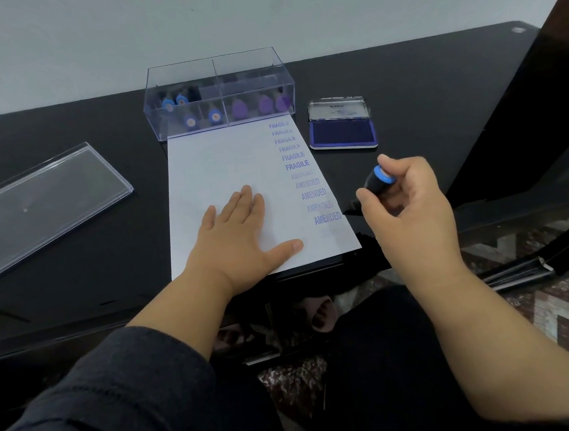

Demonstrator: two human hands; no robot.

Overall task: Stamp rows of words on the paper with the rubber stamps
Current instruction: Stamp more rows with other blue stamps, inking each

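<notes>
A white sheet of paper (216, 166) lies on the black table, with a column of blue stamped words down its right side: FRAGILE several times, then AMENDED several times. My left hand (241, 232) presses flat on the lower middle of the sheet, fingers straight. My right hand (407, 204) grips a black rubber stamp (377, 181) with a blue cap, tilted, just off the paper's right edge beside the lowest AMENDED. An open ink pad (342, 132) with a blue-violet cushion sits beyond my right hand.
A clear plastic box (216, 92) holding several more stamps stands at the paper's far edge. Its clear lid (28, 213) lies at the left. The table's near edge (71, 332) runs below the paper; patterned floor shows at lower right.
</notes>
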